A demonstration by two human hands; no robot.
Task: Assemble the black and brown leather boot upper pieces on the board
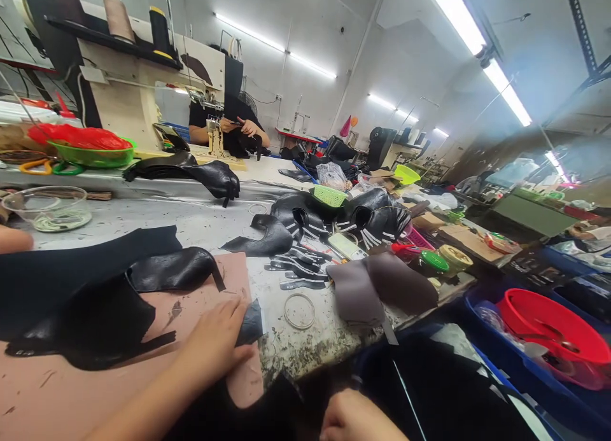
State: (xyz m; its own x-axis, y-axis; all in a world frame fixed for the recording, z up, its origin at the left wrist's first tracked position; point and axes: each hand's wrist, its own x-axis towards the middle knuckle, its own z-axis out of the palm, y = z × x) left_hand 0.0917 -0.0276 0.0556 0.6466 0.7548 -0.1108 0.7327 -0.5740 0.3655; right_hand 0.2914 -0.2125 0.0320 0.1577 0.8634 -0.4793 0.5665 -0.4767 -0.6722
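I have the left hand palm down over the pink sheet on the worktop, fingers loosely extended, thumb apart, with no grip that I can see. At four o'clock from it, the right hand is curled; I can't tell whether it holds anything.

Between ten and eleven o'clock lies one glossy leather piece; at nine, one larger black piece. I judge both light and floppy, slick-faced and easily creased; I'd pinch a flat edge.

Outward, I count one ring and two brown pieces towards three o'clock, one phone at two, two lidded jars beyond, one red basin at three, and three thread spools at eleven.
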